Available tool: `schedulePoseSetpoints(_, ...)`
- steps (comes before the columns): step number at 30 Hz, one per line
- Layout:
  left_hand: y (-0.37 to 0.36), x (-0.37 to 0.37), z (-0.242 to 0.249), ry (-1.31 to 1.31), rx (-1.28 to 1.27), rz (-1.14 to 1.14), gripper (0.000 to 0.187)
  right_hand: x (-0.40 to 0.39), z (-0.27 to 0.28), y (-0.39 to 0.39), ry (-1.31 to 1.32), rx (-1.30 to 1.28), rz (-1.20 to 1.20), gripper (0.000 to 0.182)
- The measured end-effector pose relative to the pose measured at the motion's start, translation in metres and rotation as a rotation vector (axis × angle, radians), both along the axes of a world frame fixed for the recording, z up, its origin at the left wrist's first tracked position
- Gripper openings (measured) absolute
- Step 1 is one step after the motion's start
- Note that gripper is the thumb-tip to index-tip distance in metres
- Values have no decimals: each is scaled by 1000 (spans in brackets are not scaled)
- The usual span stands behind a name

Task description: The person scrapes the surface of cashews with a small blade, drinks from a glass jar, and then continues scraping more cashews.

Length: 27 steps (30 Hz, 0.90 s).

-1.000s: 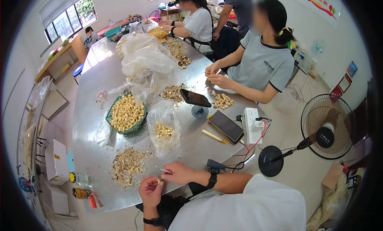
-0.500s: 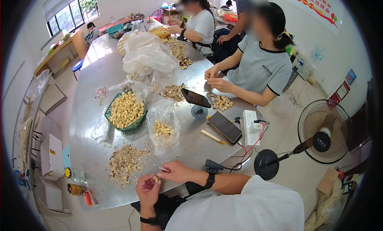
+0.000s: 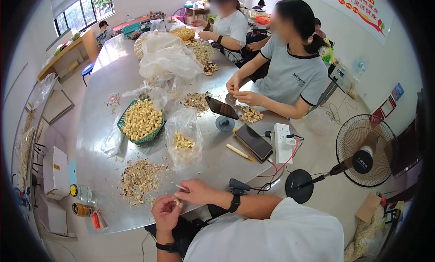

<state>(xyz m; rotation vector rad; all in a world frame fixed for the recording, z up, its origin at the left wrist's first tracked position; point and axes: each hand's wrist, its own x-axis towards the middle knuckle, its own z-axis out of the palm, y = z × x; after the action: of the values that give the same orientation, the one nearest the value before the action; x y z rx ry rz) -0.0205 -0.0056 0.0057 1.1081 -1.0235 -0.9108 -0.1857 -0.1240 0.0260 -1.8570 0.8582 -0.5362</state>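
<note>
My left hand (image 3: 166, 213) is closed at the table's near edge, pinching a cashew (image 3: 176, 201) between thumb and fingertips. Right beside it, my right hand (image 3: 199, 192) is closed around a thin pale stick-like tool (image 3: 182, 187); one end sticks out past the fingers, and the working tip is hidden. Just beyond my hands lies a heap of brown skin scraps (image 3: 141, 180). Farther back, a clear plastic bag (image 3: 176, 160) holds pale cashew pieces (image 3: 184, 141). To its left stands a green basket (image 3: 148, 141) full of whole cashews (image 3: 141, 120).
A phone (image 3: 253, 143), a cream-handled tool (image 3: 239, 152), a tilted phone on a stand (image 3: 221, 108) and a power strip (image 3: 283, 143) lie to the right. Jars (image 3: 82, 210) stand at the left edge. A co-worker (image 3: 290, 76) handles nuts opposite; a fan (image 3: 363, 160) stands right.
The view has shifted slightly. Both my hands stay together with the cashew and tool. The co-worker opposite has moved their head and hands a little.
</note>
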Motion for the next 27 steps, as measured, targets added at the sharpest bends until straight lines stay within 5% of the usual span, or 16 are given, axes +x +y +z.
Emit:
schedulePoseSetpoints(7,0,12,-1,96,-138,-120,35,5,14,19,-7,-4,78,39)
schedulePoseSetpoints(21,1,18,-10,263,-46,42,30,-1,36,27,-14,-6,199,45)
schedulePoseSetpoints(23,0,20,-9,274,-50,58,30,-20,78,19,-10,-95,227,44)
schedulePoseSetpoints(25,2,19,-7,248,-20,60,31,-53,125,3,-115,-449,195,44)
schedulePoseSetpoints(26,3,19,-5,208,1,61,30,-70,166,5,-307,-260,63,45)
schedulePoseSetpoints(27,1,20,-3,170,28,57,30,-89,201,-8,-358,-488,37,44)
